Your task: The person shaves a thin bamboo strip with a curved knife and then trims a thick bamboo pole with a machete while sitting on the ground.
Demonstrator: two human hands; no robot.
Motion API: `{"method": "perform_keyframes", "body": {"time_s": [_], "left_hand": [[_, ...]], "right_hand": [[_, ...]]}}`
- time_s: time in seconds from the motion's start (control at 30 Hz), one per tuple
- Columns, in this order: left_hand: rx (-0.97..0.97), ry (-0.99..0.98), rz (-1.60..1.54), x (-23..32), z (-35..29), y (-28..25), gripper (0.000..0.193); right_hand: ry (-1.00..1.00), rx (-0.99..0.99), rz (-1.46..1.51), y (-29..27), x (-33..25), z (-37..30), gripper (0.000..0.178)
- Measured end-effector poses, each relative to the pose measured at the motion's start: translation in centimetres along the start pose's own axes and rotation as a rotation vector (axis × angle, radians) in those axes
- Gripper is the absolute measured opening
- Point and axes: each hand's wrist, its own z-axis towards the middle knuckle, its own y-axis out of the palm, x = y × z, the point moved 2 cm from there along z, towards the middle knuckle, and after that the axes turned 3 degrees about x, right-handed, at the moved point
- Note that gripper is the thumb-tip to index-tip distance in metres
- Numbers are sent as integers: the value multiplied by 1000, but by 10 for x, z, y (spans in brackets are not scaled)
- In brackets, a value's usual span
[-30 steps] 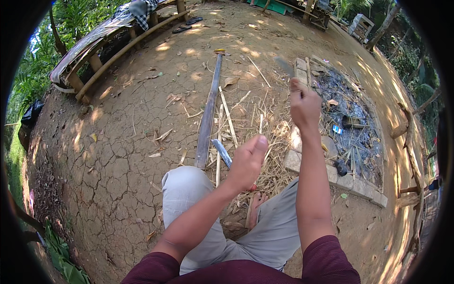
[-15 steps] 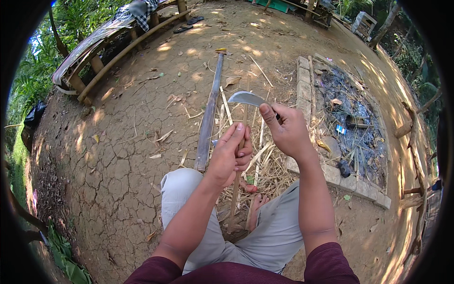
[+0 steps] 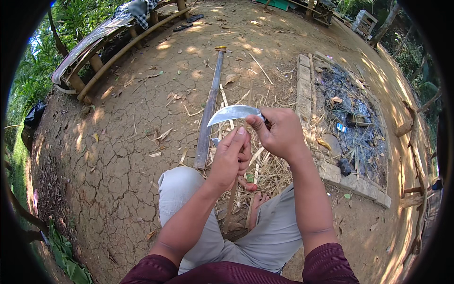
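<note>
My right hand (image 3: 282,133) is closed around the dark handle of a curved knife (image 3: 232,113). Its broad, shiny blade points left and lies level just above my left fingertips. My left hand (image 3: 232,152) pinches a thin brown strip of wood or bamboo (image 3: 230,208), whose lower part runs down between my knees. Whether the blade touches the strip is hard to make out. Past my left knee, a long dark bamboo pole (image 3: 211,106) lies on the ground.
Pale shavings (image 3: 276,170) cover the ground around my bare feet. To the right, a brick-edged fire pit (image 3: 302,90) holds ash and litter. A low bamboo bench (image 3: 118,57) stands at the far left, with sandals (image 3: 183,27) beside it.
My right hand has moved slightly down and left, carrying the knife. Its blade has turned and shows more of its flat side, reaching further left. My left hand stays nearly in place.
</note>
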Motion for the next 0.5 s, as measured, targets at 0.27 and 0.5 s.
{"method": "perform_keyframes", "body": {"time_s": [0.27, 0.5], "left_hand": [[29, 81, -64, 6, 1, -7, 30], [35, 57, 45, -9, -8, 6, 30]], "right_hand": [[-24, -120, -35, -6, 1, 2, 52], [83, 22, -54, -8, 14, 7, 53]]}}
